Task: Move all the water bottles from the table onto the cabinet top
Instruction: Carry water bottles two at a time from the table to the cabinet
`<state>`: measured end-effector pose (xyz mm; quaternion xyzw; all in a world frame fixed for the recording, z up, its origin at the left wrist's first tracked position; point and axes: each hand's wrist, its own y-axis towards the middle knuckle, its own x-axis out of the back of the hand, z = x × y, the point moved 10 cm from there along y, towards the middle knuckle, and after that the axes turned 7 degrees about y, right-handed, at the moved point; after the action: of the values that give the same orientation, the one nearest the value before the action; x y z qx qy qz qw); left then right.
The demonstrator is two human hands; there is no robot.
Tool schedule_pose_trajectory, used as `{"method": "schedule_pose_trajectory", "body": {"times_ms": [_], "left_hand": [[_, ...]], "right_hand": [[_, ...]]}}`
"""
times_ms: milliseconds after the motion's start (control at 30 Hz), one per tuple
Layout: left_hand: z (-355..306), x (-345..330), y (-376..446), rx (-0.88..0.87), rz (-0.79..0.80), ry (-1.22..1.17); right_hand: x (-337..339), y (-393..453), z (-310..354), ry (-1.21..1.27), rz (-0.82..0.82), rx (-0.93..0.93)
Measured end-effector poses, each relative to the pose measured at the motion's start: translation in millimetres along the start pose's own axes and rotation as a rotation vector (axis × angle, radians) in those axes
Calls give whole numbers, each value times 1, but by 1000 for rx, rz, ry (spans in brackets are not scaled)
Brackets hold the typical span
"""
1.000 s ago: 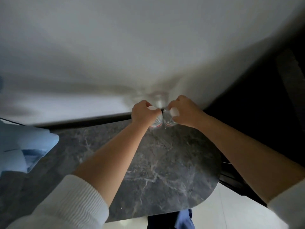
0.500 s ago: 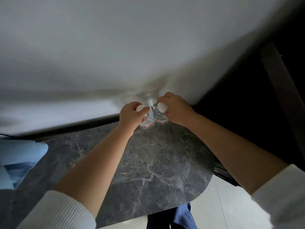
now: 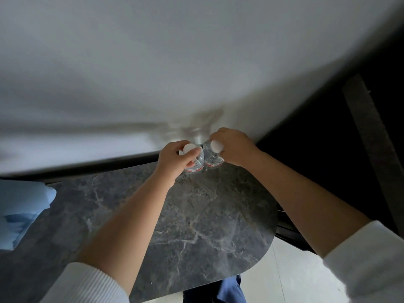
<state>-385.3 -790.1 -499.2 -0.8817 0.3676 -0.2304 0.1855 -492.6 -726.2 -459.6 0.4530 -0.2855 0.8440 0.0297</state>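
Note:
Two small clear water bottles with white caps and red-banded labels stand side by side at the far edge of the dark marbled table [image 3: 196,226], close to the white wall. My left hand [image 3: 172,159] grips the left bottle [image 3: 193,166] round its neck, thumb across the cap. My right hand [image 3: 234,147] grips the right bottle [image 3: 212,161] just below its cap. The two bottles touch each other. Their lower parts are partly hidden behind my fingers.
A white wall [image 3: 175,62] rises right behind the table. A light blue cloth or bag [image 3: 19,208] lies at the table's left. Dark furniture [image 3: 338,149] stands to the right. Pale floor [image 3: 295,281] shows past the table's rounded near end.
Both hands keep their hold on the bottles. The view has shifted a little, so hands and bottles sit slightly left of where they were a second ago.

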Motion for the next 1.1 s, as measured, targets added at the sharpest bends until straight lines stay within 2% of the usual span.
{"method": "schedule_pose_trajectory", "body": {"times_ms": [333, 500, 700, 833, 967, 1100], "left_hand": [[-18, 8, -13, -81, -107, 207], [-21, 10, -15, -77, -130, 191], [-10, 11, -15, -57, -106, 198], [-12, 7, -14, -39, -72, 329], [-14, 24, -24, -59, -190, 474], [-16, 42, -53, -117, -250, 597]], "right_hand": [[-7, -2, 4, -36, 0, -32], [-8, 0, 10, -107, 46, -8], [-11, 1, 14, -104, 19, -10], [-12, 3, 11, -92, -6, -44], [-9, -8, 13, -79, 54, -62], [5, -24, 29, -157, -5, -47]]}}
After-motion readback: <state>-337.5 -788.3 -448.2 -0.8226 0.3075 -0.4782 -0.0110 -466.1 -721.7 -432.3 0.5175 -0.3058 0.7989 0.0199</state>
